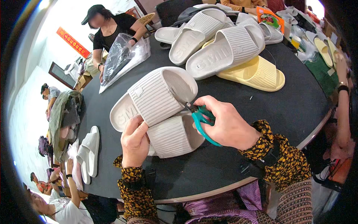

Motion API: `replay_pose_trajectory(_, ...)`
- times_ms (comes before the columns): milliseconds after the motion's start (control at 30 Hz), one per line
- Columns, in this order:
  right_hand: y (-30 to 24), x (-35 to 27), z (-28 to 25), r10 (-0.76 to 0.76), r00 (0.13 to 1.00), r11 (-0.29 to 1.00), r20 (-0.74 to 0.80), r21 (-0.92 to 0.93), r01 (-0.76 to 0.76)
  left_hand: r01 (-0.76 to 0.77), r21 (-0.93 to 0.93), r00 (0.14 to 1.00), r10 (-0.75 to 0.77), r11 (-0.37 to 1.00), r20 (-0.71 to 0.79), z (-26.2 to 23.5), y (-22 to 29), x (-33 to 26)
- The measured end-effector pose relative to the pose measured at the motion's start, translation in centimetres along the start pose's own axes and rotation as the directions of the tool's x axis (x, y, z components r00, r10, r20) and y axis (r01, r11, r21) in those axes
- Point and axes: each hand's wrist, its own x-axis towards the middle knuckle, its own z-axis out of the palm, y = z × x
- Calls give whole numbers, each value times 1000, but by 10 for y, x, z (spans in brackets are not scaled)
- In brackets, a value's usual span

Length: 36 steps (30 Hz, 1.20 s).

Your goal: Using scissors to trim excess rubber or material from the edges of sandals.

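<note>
We see a pair of white slides (156, 108) stacked at centre frame on the dark worktop (291, 100). Our left hand (135, 142) grips the upper slide's edge; our right hand (223, 121) is closed around green-handled scissors (199, 115), blades at the strap opening. More white slides (220, 44) and a yellow slide (261, 74) crowd upper right.

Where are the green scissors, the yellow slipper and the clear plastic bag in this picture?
green scissors (201, 120): head view, on the handle loop in the right hand.
yellow slipper (257, 72): head view, on its ribbed strap.
clear plastic bag (121, 56): head view, on its middle, held by a co-worker.
</note>
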Motion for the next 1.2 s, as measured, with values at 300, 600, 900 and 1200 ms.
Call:
replay_pose_trajectory(300, -8, 0, -3, -35, 999, 999, -27, 21, 36, -90, -8, 996, 89, 996, -25, 0, 4, 1)
replay_pose_trajectory(600, -14, 1, -8, -20, 999, 997, -36, 80, 23, -85, -16, 995, 85, 996, 44, -8, 15, 8)
replay_pose_trajectory(900, -4, -3, -14, -46, 997, 993, -65, 105, 53, -4, -22, 1000, 4, 1000, -15, 8, 11, 3)
replay_pose_trajectory(1200, 3, -1, -5, -19, 994, 996, -111, 83, 29, 319, -118, 945, -326, 940, -40, 19, -24, -5)
